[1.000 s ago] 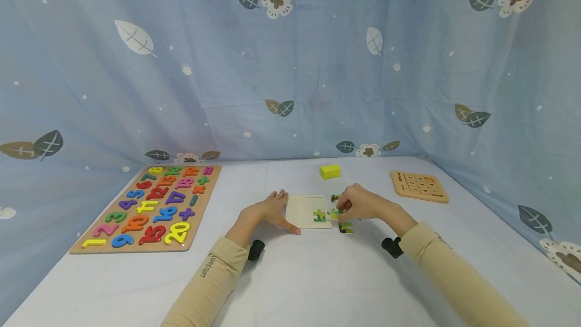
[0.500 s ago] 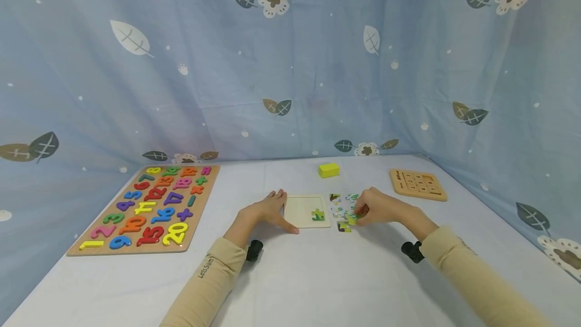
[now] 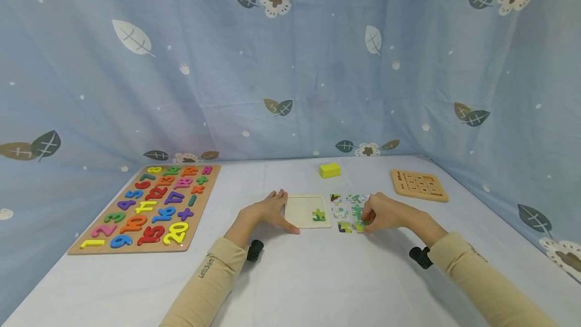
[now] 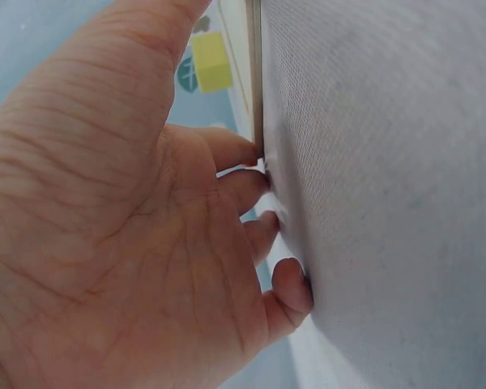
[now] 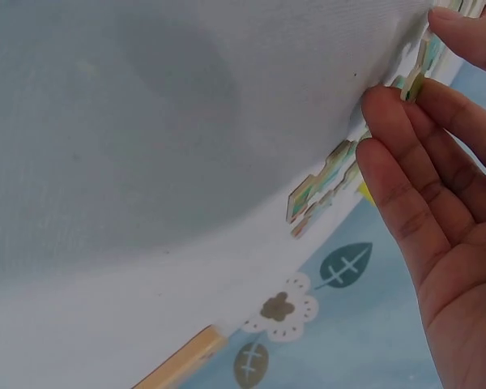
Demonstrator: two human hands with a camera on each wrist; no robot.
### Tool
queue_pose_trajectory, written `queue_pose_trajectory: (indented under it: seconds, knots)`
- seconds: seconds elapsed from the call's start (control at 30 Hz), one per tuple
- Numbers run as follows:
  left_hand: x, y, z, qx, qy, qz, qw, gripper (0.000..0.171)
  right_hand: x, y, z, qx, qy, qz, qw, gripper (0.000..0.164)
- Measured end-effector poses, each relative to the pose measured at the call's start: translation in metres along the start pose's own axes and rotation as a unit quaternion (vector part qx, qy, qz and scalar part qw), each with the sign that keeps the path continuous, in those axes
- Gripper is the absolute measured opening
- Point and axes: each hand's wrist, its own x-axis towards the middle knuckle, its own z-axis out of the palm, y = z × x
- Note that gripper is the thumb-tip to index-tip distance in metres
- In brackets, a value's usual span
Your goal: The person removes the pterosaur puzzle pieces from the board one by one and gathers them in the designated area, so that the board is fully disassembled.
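Note:
My left hand (image 3: 268,211) rests at the left side of a pale wooden puzzle tray (image 3: 299,210), its thumb and fingers spread along the edges. In the left wrist view the left hand's (image 4: 146,203) fingertips touch the tray's side and the cloth. One green jigsaw piece (image 3: 318,215) lies in the tray's lower right corner. Right of the tray, my right hand (image 3: 386,212) pinches a green jigsaw piece (image 5: 415,81) between thumb and fingers, low over the cloth. Several loose jigsaw pieces (image 3: 339,212) lie between the tray and that hand; some are partly hidden by it.
A colourful number board (image 3: 150,206) lies at the left. The yellow block (image 3: 329,170) stands behind the tray, and a small wooden number board (image 3: 419,185) lies at the back right. A patterned blue curtain (image 3: 290,64) hangs behind the white table (image 3: 308,281).
My right hand has moved right, away from the tray and across the loose pieces, uncovering more of them. The left hand and the tray have stayed put.

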Motion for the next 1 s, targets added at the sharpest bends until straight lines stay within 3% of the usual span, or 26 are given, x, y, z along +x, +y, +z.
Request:
queue_pose_trajectory:
  seconds: [0.5, 1.0]
  knots:
    - [0.001, 0.0, 0.001, 0.004, 0.0, -0.007, 1.0, 0.115, 0.007, 0.0, -0.006, -0.013, 0.02, -0.026, 0.999, 0.019]
    - [0.001, -0.001, 0.0, 0.01, -0.004, -0.011, 0.9999, 0.115, 0.05, -0.028, 0.009, 0.009, 0.014, -0.037, 0.999, 0.025]
